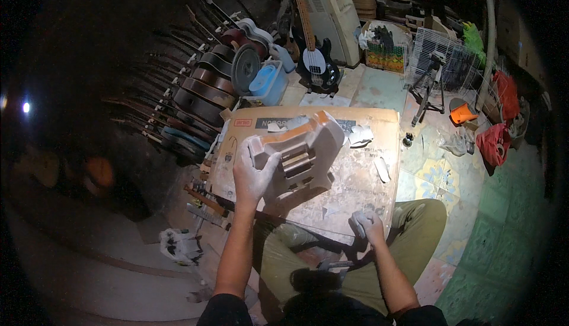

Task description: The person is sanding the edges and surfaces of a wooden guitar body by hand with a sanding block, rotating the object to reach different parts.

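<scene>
My left hand (252, 175), dusted with pale powder, grips an unpainted electric guitar body (329, 148) at its left end. The body is tilted up above the cardboard sheet (237, 172), with routed pickup cavities showing and an orange-brown strip along its upper edge. Beside the sheet's near right corner, above my right thigh, my right hand (370, 226) is closed around a small grey pad (357, 222). Its fingers partly cover the pad, which stays apart from the guitar body. Crumpled white paper scraps (360, 136) lie on the cardboard.
Several guitars (207, 89) stand in a row at the left. A black bass guitar (320, 65) leans at the back, near a plastic tub (269, 83). To the right are a small tripod (428, 92), a wire cage (435, 47) and a red bag (493, 143) on the tiles.
</scene>
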Available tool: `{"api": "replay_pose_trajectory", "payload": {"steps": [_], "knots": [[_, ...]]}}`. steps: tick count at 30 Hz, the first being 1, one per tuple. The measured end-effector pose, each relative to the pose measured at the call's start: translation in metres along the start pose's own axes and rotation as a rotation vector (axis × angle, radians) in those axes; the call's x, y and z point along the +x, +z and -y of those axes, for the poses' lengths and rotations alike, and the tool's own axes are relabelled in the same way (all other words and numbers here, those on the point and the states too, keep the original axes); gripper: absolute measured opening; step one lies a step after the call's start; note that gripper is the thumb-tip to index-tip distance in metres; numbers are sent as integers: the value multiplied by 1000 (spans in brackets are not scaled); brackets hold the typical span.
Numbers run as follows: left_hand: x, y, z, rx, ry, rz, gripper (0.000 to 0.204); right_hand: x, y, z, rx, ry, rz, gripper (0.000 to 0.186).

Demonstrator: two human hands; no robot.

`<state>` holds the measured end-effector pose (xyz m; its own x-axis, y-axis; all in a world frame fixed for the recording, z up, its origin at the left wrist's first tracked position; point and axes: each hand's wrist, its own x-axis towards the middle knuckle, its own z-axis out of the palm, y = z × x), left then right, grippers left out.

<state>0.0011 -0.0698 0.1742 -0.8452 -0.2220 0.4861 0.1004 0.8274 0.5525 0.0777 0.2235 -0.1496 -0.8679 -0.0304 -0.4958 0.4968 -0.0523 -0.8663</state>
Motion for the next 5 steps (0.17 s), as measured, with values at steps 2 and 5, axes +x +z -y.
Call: {"api": "replay_pose_trajectory", "payload": {"steps": [2,5], "knots": [[1,3,4,-27,-29,-3,51,-4,3,4,59,7,37,43],[4,4,5,11,-5,-13,52,-6,12,12,-87,-163,6,52]]}}
